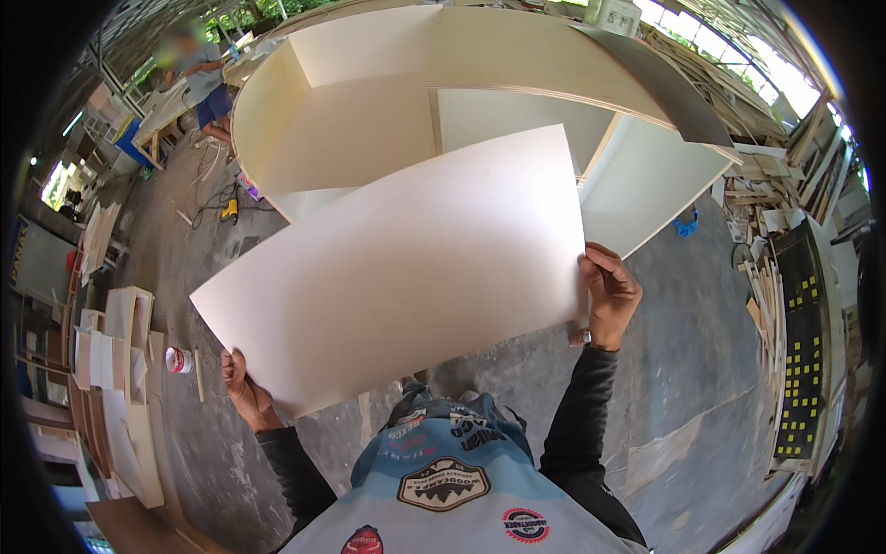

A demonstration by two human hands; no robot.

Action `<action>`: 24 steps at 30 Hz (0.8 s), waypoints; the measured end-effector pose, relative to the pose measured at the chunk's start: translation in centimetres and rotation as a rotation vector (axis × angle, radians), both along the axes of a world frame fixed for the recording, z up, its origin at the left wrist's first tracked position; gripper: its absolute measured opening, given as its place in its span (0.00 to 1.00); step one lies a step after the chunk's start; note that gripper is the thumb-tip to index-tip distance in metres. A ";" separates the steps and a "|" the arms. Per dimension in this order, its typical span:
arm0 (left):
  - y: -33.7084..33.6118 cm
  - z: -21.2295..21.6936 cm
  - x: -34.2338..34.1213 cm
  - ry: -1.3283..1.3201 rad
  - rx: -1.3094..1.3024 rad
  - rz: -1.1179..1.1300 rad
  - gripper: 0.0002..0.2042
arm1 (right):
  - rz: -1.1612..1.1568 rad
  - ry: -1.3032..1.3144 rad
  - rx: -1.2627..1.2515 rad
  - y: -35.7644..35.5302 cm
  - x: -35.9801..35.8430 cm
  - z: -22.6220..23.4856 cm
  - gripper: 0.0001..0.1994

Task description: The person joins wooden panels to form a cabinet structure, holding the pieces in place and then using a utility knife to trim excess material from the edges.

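Note:
A large thin white sheet (406,268) is held up in front of me, tilted so its right end stands higher. My left hand (245,390) pinches its lower left edge. At the right edge my right hand (609,291) grips it, thumb and fingers closed on the border. Behind the sheet stands a big wooden cabinet carcass (369,120) with white inner panels and upright dividers. The sheet hides part of the cabinet's near side. A dark flexible strip (655,83) lies over the cabinet's upper right edge.
On the concrete floor (692,369) a yellow power drill (230,210) lies at left with its cord. A paint can (179,360) stands near wooden box frames (129,342). Stacked offcuts (775,185) fill the right side. Another person (205,83) is at a far-left workbench (166,113).

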State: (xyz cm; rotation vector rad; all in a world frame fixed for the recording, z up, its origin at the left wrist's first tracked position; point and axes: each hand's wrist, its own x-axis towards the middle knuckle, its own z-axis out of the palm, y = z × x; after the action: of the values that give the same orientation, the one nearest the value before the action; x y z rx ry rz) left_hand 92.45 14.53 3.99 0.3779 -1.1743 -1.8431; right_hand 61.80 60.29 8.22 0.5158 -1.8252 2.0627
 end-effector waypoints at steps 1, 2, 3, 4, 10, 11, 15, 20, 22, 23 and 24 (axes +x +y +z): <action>-0.6 0.5 -0.2 0.000 -0.028 0.009 0.07 | 0.008 0.006 0.014 -0.8 -0.3 0.1 0.09; -1.0 1.1 -0.3 0.000 -0.054 0.017 0.07 | 0.015 0.014 0.029 -1.3 -0.7 0.4 0.10; -1.4 1.6 -0.3 0.001 -0.080 0.024 0.06 | 0.021 0.022 0.045 -1.7 -1.1 0.5 0.10; -2.0 2.1 -0.3 0.013 -0.019 0.072 0.06 | 0.032 0.028 0.061 -2.3 -1.5 0.6 0.11; -5.7 4.8 0.7 0.129 0.072 0.154 0.09 | 0.105 -0.028 0.002 -7.6 -3.0 1.7 0.18; -6.1 5.3 0.7 0.144 0.094 0.187 0.10 | 0.129 -0.031 -0.069 -9.4 -2.8 2.2 0.20; -8.4 5.9 0.9 0.218 0.121 0.243 0.11 | 0.280 -0.019 -0.254 -16.1 -2.6 3.5 0.31; -9.9 6.8 0.6 0.219 0.099 0.257 0.10 | 0.343 0.068 -0.339 -23.6 -1.6 5.1 0.35; -10.5 7.0 -0.1 0.243 0.122 0.268 0.09 | 0.316 0.124 -0.336 -25.9 -1.3 5.5 0.34; -10.2 7.4 -0.8 0.266 0.134 0.256 0.09 | 0.272 0.166 -0.296 -27.1 -1.2 5.5 0.33; -10.2 7.9 -1.4 0.289 0.147 0.244 0.09 | 0.269 0.144 -0.306 -27.9 -0.9 5.6 0.33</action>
State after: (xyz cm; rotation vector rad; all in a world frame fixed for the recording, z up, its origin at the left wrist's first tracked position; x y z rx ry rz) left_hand 91.00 4.38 11.85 0.3092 -0.7646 -1.7064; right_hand 60.89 32.42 13.86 0.8344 -1.3874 2.3539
